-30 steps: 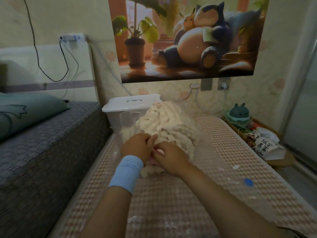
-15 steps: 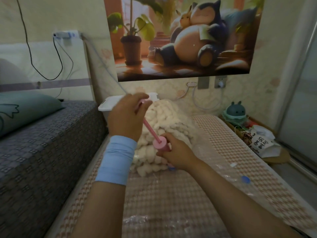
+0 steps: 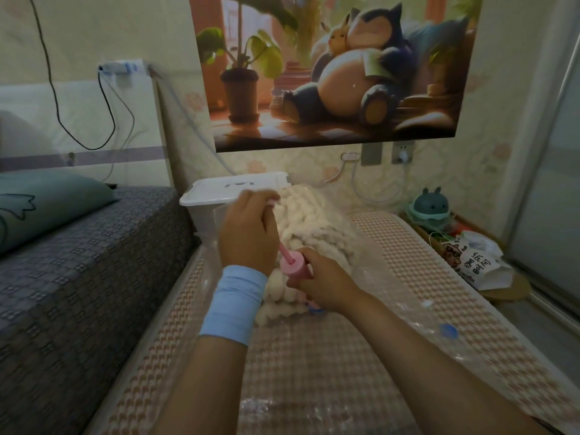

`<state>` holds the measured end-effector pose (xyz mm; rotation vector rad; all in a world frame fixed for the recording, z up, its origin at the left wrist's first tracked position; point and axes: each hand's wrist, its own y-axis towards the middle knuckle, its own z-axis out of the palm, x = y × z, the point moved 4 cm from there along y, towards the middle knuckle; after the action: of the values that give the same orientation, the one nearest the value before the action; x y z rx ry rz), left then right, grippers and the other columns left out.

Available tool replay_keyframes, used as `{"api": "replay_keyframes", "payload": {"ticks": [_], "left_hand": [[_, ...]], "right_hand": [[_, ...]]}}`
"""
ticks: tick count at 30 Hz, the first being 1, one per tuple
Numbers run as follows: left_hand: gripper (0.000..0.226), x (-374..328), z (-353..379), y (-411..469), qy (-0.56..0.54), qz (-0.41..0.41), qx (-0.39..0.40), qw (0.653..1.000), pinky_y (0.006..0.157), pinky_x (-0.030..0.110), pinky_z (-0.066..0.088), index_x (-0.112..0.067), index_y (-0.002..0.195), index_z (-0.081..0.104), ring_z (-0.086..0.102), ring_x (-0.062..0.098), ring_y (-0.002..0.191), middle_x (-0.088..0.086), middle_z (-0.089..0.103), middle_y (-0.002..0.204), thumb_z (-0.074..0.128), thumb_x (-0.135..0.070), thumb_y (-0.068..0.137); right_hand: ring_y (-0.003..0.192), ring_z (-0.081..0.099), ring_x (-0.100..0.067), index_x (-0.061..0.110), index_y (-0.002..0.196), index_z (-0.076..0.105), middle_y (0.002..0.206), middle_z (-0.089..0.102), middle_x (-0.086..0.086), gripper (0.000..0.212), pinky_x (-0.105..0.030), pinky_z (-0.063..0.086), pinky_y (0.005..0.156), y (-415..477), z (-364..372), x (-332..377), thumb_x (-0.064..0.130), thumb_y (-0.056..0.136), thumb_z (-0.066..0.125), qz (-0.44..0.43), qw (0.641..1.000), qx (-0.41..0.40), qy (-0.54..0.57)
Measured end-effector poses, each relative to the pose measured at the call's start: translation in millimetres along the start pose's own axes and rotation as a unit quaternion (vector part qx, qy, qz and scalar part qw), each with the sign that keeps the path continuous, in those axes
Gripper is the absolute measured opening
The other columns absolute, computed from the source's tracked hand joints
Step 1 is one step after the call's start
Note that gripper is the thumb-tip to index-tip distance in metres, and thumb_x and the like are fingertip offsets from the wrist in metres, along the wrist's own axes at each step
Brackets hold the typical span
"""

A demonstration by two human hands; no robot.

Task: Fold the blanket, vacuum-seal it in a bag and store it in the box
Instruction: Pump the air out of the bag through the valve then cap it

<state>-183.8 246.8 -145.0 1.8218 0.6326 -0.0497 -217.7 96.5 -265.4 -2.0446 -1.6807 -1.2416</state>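
Observation:
A cream chunky-knit blanket (image 3: 317, 227) lies folded inside a clear vacuum bag (image 3: 392, 296) on the checked mat. A pink hand pump (image 3: 295, 266) stands on the bag over the blanket. My right hand (image 3: 323, 284) grips the pump's barrel. My left hand (image 3: 248, 227), with a blue wristband, holds the pump's handle, and the pink rod is drawn out between the hands. A white lidded storage box (image 3: 219, 196) stands just behind the blanket by the wall.
A grey bed (image 3: 78, 262) with a teal pillow (image 3: 37, 205) borders the mat on the left. A blue bag cap (image 3: 448, 330) lies on the plastic at right. Farther right are a teal toy (image 3: 430, 208) and a white packet (image 3: 477, 262) on the floor.
Both hands were together on the blanket a second ago. Since then my left hand has pulled the pump handle up and away, while my right hand stayed low on the barrel.

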Motion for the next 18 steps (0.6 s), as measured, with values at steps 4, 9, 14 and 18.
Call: {"api": "replay_keyframes", "payload": {"ticks": [4,9,14,18], "left_hand": [[0.023,17,52,-32,-0.063,-0.091,0.273,0.956,0.089,0.024,0.042,-0.017,0.114,0.065,0.06,0.023,0.103,0.005,0.064,0.113,0.05,-0.017,0.097],[0.021,-3,-14,20,-0.096,0.042,-0.018,0.994,0.091,0.023,0.046,-0.01,0.11,0.069,0.06,0.01,0.094,-0.002,0.068,0.103,0.059,-0.018,0.093],[0.025,9,9,2,-0.039,0.011,0.043,0.998,0.091,0.024,0.043,-0.015,0.116,0.068,0.062,0.018,0.101,0.003,0.068,0.11,0.055,-0.023,0.096],[0.028,19,59,-32,-0.008,-0.093,0.281,0.955,0.093,0.031,0.045,-0.025,0.12,0.064,0.059,0.022,0.106,0.002,0.063,0.12,0.049,-0.027,0.097]], "right_hand": [[0.081,0.062,-0.011,0.03,0.117,0.057,0.101,0.066,0.01,0.038,-0.031,0.047,0.068,0,-1,0,0.036,0.084,0.074,0.002,1.0,-0.004,-0.017],[0.083,0.064,-0.007,0.038,0.12,0.054,0.108,0.065,0.015,0.04,-0.032,0.053,0.073,-1,-6,-4,0.036,0.085,0.073,0.005,1.0,0.013,0.01],[0.087,0.063,-0.01,0.033,0.12,0.055,0.106,0.065,0.012,0.041,-0.031,0.052,0.075,0,-2,-3,0.033,0.084,0.075,0.004,1.0,0.012,0.001],[0.093,0.063,-0.016,0.026,0.12,0.055,0.108,0.068,0.005,0.038,-0.037,0.051,0.078,0,0,-1,0.035,0.086,0.07,0.0,1.0,0.005,-0.013]]}}
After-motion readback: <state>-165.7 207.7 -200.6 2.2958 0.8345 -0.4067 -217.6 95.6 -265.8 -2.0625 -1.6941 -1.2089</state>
